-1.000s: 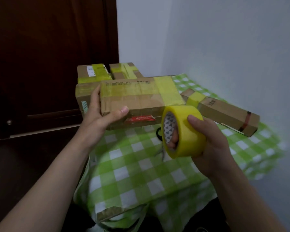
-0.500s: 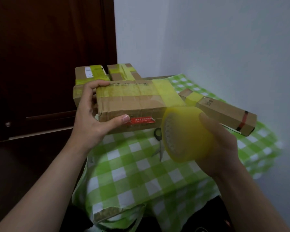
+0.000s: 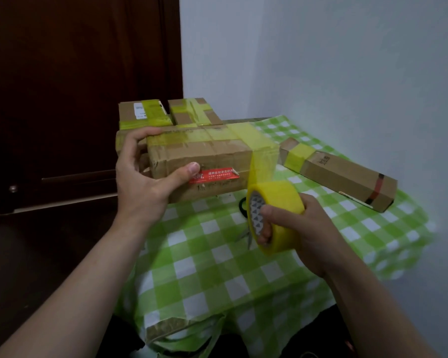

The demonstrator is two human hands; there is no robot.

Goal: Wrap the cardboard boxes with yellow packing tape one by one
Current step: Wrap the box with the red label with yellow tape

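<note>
Checked green cloth (image 3: 204, 254), hands gripping corrugated box (image 3: 207, 161), glossy tape roll (image 3: 277, 213)

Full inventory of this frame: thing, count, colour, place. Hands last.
held box: 1, brown with yellow tape bands and a red label, lifted above the table's left part
tape roll: 1, yellow, right of the held box, a strip running up to the box's right end
stacked boxes: 2 on top, brown with yellow tape, behind the held box
long box: 1, brown, yellow band at one end, on the table at right
scissors: 1, dark handles, mostly hidden behind the roll
tablecloth: 1, green-white check
left hand: grips the held box's left end
right hand: holds the tape roll
</note>
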